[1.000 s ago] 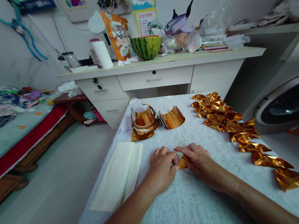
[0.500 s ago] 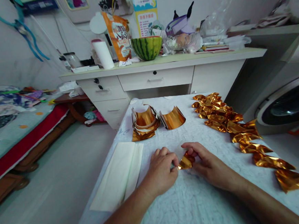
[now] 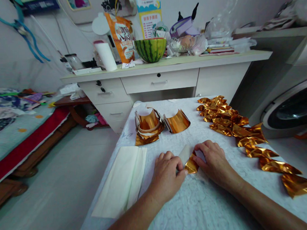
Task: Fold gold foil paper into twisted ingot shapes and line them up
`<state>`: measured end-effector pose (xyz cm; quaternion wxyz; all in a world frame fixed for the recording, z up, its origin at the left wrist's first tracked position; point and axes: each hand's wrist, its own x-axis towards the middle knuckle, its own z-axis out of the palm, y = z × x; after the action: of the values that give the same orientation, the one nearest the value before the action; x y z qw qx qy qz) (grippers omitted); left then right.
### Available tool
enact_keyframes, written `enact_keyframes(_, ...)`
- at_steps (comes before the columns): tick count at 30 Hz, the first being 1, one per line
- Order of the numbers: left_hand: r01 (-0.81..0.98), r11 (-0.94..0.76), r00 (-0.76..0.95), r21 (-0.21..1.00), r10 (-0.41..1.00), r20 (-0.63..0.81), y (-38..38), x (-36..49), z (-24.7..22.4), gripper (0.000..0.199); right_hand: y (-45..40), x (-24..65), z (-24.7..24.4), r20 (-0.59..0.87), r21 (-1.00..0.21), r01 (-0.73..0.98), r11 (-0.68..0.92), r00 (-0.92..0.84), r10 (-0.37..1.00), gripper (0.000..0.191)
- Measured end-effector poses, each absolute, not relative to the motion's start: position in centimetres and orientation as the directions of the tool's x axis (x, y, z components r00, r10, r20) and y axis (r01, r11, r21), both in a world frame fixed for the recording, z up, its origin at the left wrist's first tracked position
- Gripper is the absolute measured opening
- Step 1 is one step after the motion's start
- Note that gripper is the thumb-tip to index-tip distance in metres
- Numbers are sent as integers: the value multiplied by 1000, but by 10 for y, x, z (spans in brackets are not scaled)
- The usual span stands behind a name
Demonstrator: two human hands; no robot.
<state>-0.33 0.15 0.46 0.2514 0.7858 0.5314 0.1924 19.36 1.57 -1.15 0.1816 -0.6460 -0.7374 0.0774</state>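
A small piece of gold foil (image 3: 191,166) lies between my hands on the cloth-covered table, with a whitish translucent strip (image 3: 184,154) behind it. My left hand (image 3: 168,172) pinches the foil's left corner between thumb and curled fingers. On the other side, my right hand (image 3: 212,161) grips the foil's right edge with thumb and fingertips. Curled gold sheets (image 3: 149,124) and another curved gold sheet (image 3: 178,121) stand behind my hands. Pale paper sheets (image 3: 118,181) lie left of my left hand. Folded gold foil pieces (image 3: 221,122) run down the right side.
The table (image 3: 177,216) has a pale quilted cover. Beyond it stands a white desk (image 3: 159,79) with a cut watermelon (image 3: 151,50), an orange pouch (image 3: 123,39) and plastic bags. A washing machine (image 3: 295,93) is at the right, a bed (image 3: 9,140) at the left.
My right hand has shifted slightly up and turned, its fingers now bent down onto the foil's edge. More of the whitish strip shows. My left hand has moved slightly right.
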Motion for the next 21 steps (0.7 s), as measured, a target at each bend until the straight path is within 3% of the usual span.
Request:
enact_keyframes(5,734,-314,360,602,932,48,2,-3,5,12,18,186,-5,135,-358,927,116,-71,988,16)
enact_keyframes(11,728,-284,316,624,947,62,1,-1,7,16,22,186,-2,110,-536,837,110,-60,992,11)
enact_keyframes(17,693,-271,254,668,959,125,2,0,3,64,19,187,-4,55,-887,450,105,-122,991,11)
enact_keyframes(21,665,-197,220,720,973,63,3,-1,3,82,17,188,-4,18,-979,197,48,-150,988,22)
